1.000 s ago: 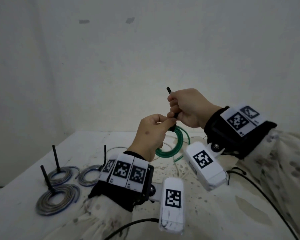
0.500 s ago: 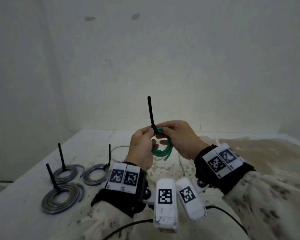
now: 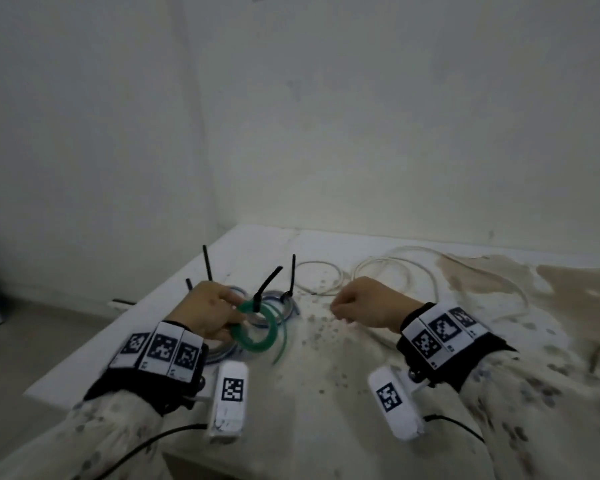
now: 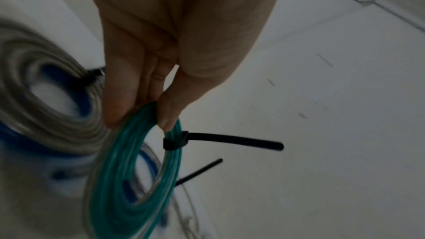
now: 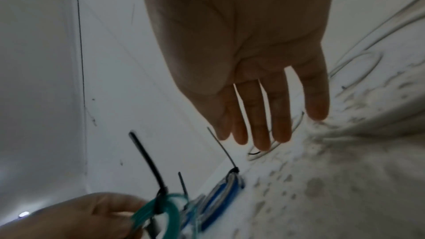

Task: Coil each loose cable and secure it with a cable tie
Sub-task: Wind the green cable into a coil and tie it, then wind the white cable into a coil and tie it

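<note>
My left hand (image 3: 208, 311) pinches a green coiled cable (image 3: 257, 329) low over the table's left side; the left wrist view shows thumb and fingers on the green coil (image 4: 128, 179). A black cable tie (image 3: 265, 284) is cinched round it, its tail sticking up; the same tie (image 4: 220, 140) shows in the left wrist view. My right hand (image 3: 357, 303) hovers empty over the table's middle, and the right wrist view shows its fingers (image 5: 260, 115) straight and relaxed. Loose pale cables (image 3: 388, 271) lie on the table beyond it.
Tied grey-and-blue coils (image 3: 284, 303) with upright black tie tails lie under and behind the green coil. The white table (image 3: 326, 375) is speckled and stained, its left edge close to my left wrist. A wall stands right behind the table.
Both hands came down from chest height to the table. My right hand let go of the tie and moved right; my left hand carried the tied green coil down to the left, over the other coils.
</note>
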